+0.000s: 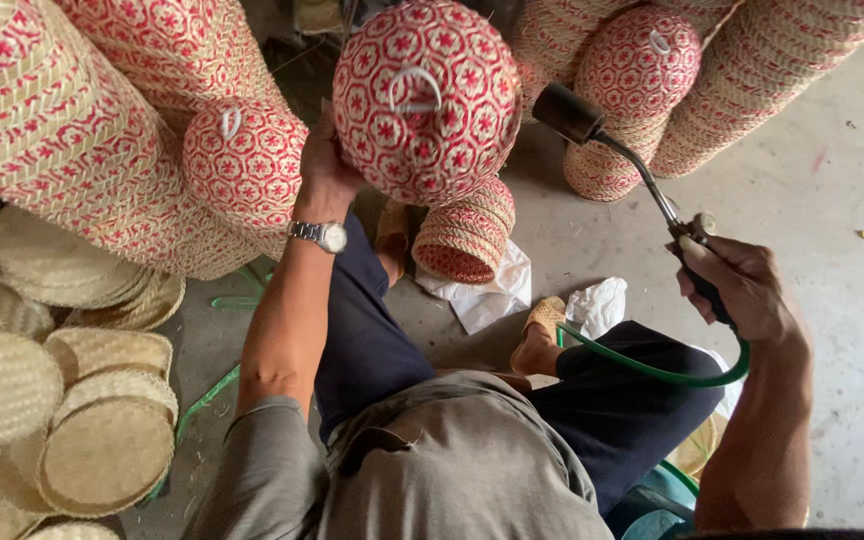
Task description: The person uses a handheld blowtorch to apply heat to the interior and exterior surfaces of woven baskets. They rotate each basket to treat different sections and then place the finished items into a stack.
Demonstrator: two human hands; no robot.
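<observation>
Left grip: holds round woven lid | right grip: clasps metal torch

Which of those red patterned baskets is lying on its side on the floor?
The small red-and-straw basket on the floor between the person's feet, its opening facing sideways. The others are stacked or held up.

The left arm was raised and stretched forward, bent at the elbow, with the left hand lifted above the knees and its fingers curled closed in a grip, the back of the wrist turned to the camera. The right arm was held out to the side, forearm angled upward, and the right hand was clenched in a fist-like grip, knuckles outward.
</observation>
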